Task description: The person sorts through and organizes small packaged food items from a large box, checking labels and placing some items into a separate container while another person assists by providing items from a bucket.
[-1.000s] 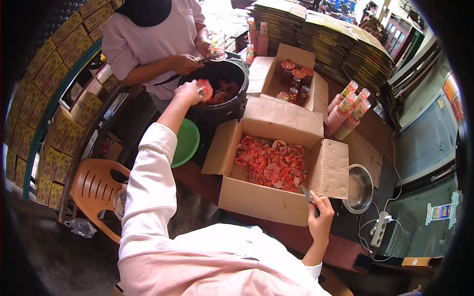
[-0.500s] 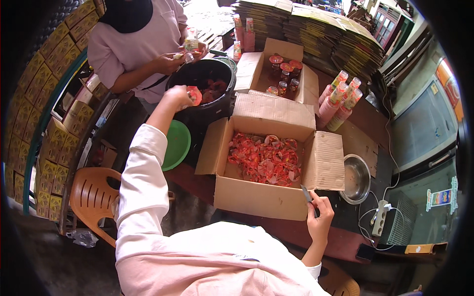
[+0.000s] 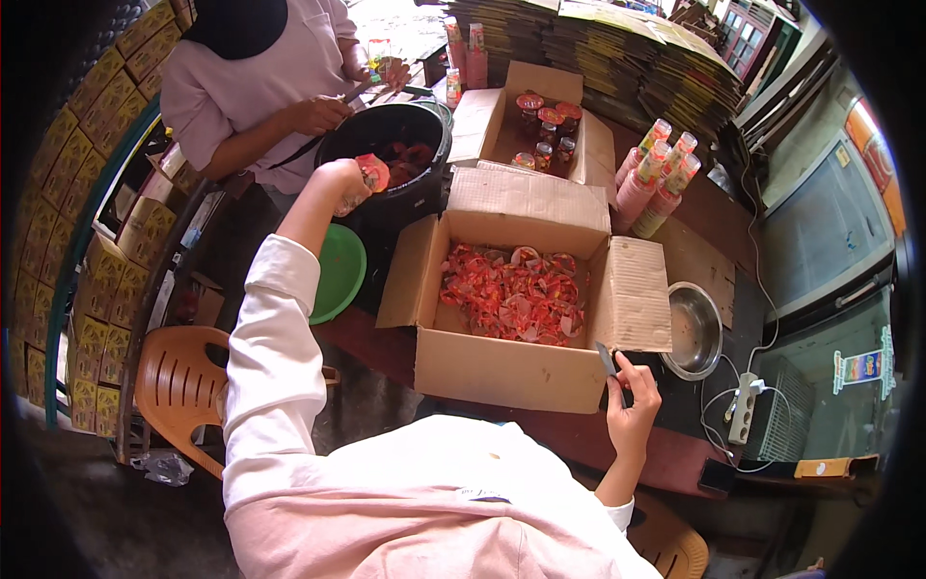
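Note:
My left hand (image 3: 340, 185) is closed on a red-topped plastic cup (image 3: 372, 172) at the near left rim of a black bucket (image 3: 424, 198), which has dark red pieces inside. My right hand (image 3: 632, 403) grips a grey blade (image 3: 607, 358), held at the front right corner of an open cardboard box (image 3: 506, 376). That box holds a heap of crumpled red plastic lids (image 3: 511, 294). Below the bucket is a green plastic basin (image 3: 340, 275). A co-worker (image 3: 231, 92) stands across from me, both hands working with a blade and a clear cup above the bucket.
Behind are a box with red-lidded cups (image 3: 588, 140), stacked cups (image 3: 637, 198) and flattened cardboard (image 3: 617, 63). At right lie a steel bowl (image 3: 712, 338), a power strip (image 3: 741, 420) and cables. At left are an orange chair (image 3: 159, 386) and stacked cartons (image 3: 92, 125).
My left hand and its cup have shifted left in the picture, as has much of the scene. My right hand has risen slightly with the blade. The co-worker's hands have moved with the cup.

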Tool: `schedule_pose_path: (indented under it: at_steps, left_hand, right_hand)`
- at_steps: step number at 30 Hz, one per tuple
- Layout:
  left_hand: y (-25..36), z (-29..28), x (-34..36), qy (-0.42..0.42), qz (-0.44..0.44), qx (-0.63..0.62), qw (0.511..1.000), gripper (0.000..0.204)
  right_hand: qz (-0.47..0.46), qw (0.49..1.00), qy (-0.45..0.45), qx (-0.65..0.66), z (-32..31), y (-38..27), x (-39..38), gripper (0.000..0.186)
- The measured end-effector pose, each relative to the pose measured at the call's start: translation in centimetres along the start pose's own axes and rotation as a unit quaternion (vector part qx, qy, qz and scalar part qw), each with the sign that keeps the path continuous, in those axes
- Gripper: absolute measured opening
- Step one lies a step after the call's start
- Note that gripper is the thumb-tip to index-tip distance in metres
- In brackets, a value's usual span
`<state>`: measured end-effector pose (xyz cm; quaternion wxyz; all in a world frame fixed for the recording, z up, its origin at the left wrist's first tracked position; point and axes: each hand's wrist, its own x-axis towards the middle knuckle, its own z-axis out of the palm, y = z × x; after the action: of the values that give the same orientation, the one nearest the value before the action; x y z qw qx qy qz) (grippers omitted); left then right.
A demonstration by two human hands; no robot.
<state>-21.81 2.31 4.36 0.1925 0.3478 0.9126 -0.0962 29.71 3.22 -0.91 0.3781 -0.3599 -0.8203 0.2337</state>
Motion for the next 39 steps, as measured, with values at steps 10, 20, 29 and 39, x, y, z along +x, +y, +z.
schedule_pose_path:
  at_steps: [10, 20, 29, 39]
  left_hand:
    - [2.9, 7.6, -4.2, 0.125, 0.272, -0.557, 0.775, 0.068]
    - [12.3, 12.3, -14.5, 0.080, 0.410, -0.694, 0.586, 0.060]
    - [13.5, 13.5, -18.6, 0.131, 0.429, -0.547, 0.707, 0.051]
    - [14.4, 13.7, -18.9, 0.121, 0.403, -0.570, 0.706, 0.040]
  right_hand:
    - [0.045, 0.998, 0.038, 0.026, 0.6, 0.6, -0.7, 0.032]
    - [0.080, 0.959, 0.131, 0.238, 4.6, -2.4, 2.2, 0.029]
    - [-0.050, 0.958, 0.167, 0.228, 7.3, -7.2, 7.3, 0.024]
    - [-0.089, 0.964, 0.224, 0.109, 7.7, -7.5, 7.7, 0.026]
